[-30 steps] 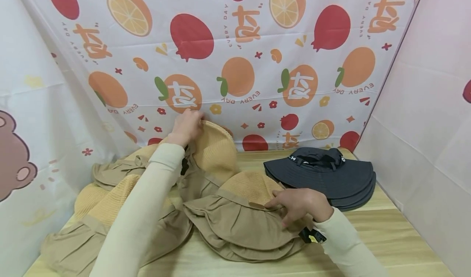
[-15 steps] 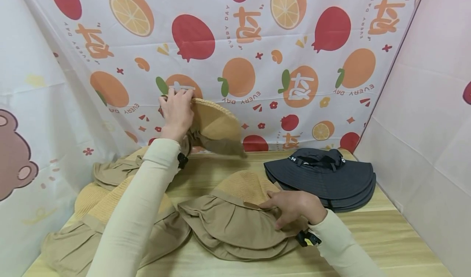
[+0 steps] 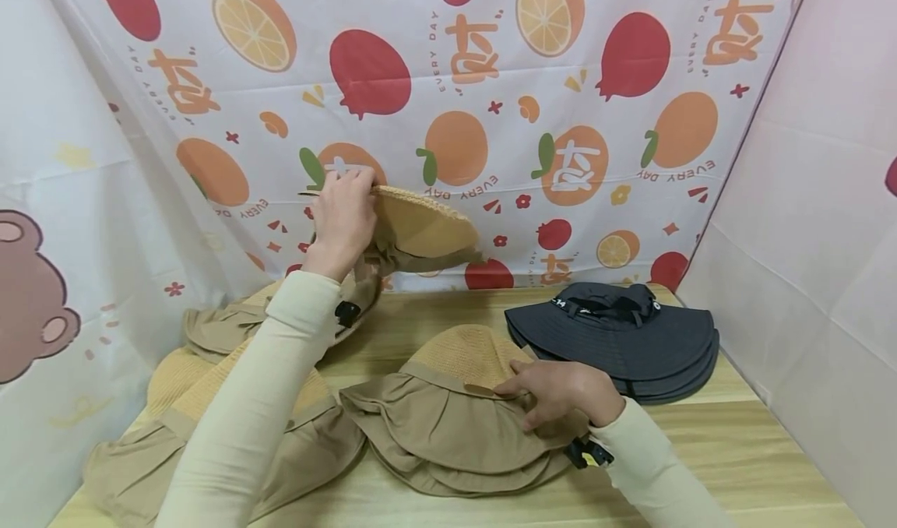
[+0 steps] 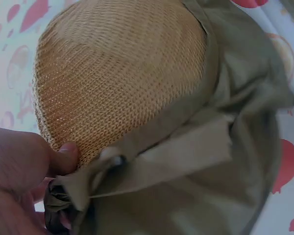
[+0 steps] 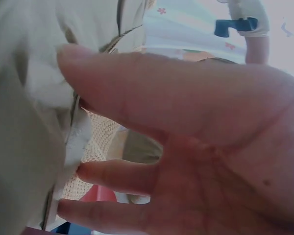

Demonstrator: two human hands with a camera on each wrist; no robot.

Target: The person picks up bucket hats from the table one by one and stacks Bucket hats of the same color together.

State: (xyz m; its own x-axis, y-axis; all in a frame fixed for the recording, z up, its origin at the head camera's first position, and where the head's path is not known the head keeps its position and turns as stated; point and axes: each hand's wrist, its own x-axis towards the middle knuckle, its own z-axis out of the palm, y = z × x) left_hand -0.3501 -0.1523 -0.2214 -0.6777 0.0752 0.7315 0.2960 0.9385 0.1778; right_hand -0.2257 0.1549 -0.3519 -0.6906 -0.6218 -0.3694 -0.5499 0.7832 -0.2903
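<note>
My left hand (image 3: 343, 220) holds a sun hat (image 3: 423, 228) up off the table, near the patterned cloth. In the left wrist view, the thumb lies on the edge of the hat's woven straw crown (image 4: 122, 73), beside a khaki cloth brim with a tied strap (image 4: 181, 159). My right hand (image 3: 564, 392) touches a stack of similar straw-and-khaki hats (image 3: 455, 431) at the table's middle. Its fingers are fairly straight in the right wrist view, with fingertips against the cloth and straw; the thumb (image 5: 112, 83) stands apart.
More straw-and-khaki hats (image 3: 308, 442) lie on the left, partly behind the left sleeve, with another hat (image 3: 224, 325) farther back. Dark navy bucket hats (image 3: 610, 341) are stacked at the back right. A fruit-print cloth (image 3: 455, 68) hangs behind the wooden table (image 3: 736, 450).
My left hand has lifted the sun hat from the back of the table and tipped its crown toward level. My right hand has shifted slightly left with the middle stack.
</note>
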